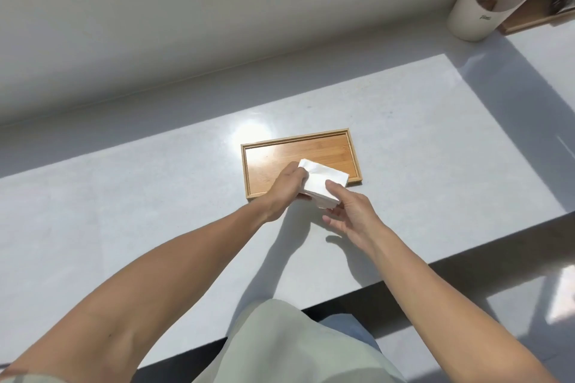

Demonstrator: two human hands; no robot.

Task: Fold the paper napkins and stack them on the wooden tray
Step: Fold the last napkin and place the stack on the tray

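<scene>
The folded napkins (323, 179) hang over the wooden tray (311, 151)'s near rim, long axis slanting right. Left hand (284, 186) clamps the stack's left end; right hand (350, 211) pinches its near corner (other fingers loose).

Both hands held a folded stack of white napkins (323, 182) over the near edge of the wooden tray (314, 151) on the pale desk (124, 211): left hand (284, 186) gripping its left end, right hand (348, 211) pinching its near corner.
</scene>
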